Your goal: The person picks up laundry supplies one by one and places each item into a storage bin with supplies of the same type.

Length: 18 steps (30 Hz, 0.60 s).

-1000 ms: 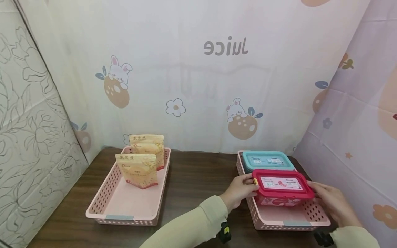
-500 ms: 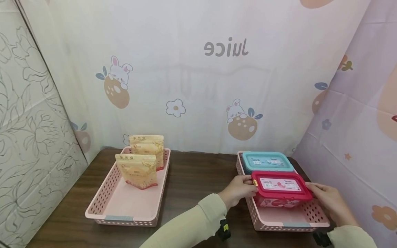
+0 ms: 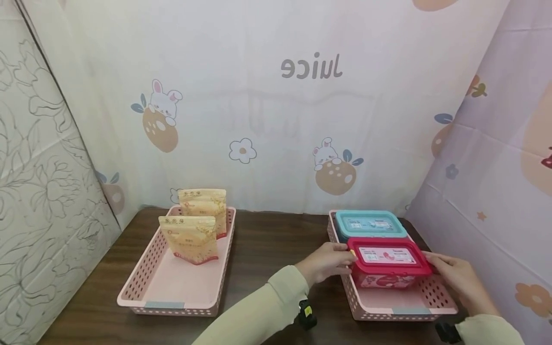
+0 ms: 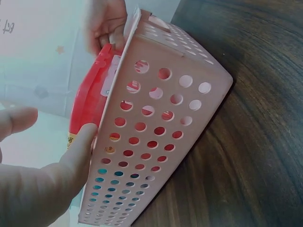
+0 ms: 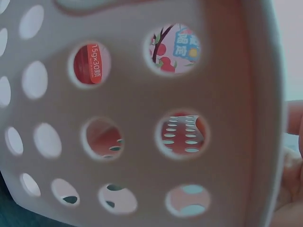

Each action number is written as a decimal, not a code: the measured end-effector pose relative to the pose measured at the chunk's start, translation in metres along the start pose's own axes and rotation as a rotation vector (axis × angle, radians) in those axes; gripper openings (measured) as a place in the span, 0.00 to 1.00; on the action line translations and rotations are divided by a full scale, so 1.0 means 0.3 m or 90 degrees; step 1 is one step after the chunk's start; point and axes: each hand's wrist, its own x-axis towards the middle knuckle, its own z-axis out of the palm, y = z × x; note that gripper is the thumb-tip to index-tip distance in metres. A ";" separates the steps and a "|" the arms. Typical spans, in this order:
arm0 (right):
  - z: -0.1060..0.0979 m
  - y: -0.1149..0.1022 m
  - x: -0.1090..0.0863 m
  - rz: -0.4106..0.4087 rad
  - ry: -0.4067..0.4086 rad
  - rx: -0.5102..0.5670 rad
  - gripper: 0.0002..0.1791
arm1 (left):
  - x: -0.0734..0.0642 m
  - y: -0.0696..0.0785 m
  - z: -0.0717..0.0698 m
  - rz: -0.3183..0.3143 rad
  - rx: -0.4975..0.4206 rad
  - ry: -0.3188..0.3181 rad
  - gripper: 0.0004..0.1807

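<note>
A red lidded plastic box [image 3: 388, 262] with a pink-and-white label sits in the pink right-hand basket [image 3: 401, 301], in front of a light-blue lidded box [image 3: 372, 224]. My left hand [image 3: 327, 262] is at the red box's left end. In the left wrist view, its thumb [image 4: 81, 146] lies along the box edge by the basket rim, and a finger [image 4: 19, 120] stands away from the box. My right hand [image 3: 458, 278] holds the red box's right end, with bent fingers at the lid edge. The right wrist view shows mostly the perforated basket wall [image 5: 137, 101], with the red box behind its holes.
On the left of the dark wooden table [image 3: 267, 239], another pink basket [image 3: 185, 282] holds two standing yellow pouches, one front pouch [image 3: 189, 239] and one rear pouch [image 3: 202, 203]. Printed curtains [image 3: 258, 110] enclose the back and sides.
The left hand has shifted slightly left and loosened at the red box's end. The right hand keeps its place at the other end. The red box has settled slightly in the basket.
</note>
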 end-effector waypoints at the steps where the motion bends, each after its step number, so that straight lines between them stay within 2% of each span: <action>1: -0.001 0.001 0.001 0.003 -0.003 0.010 0.47 | 0.000 0.001 -0.002 -0.001 -0.003 -0.003 0.28; 6: -0.013 -0.001 0.007 0.024 -0.020 0.039 0.48 | 0.000 0.010 -0.008 -0.004 -0.017 -0.013 0.27; 18: -0.005 -0.034 -0.018 0.000 -0.050 -0.004 0.49 | 0.002 0.014 -0.012 -0.015 -0.022 -0.035 0.17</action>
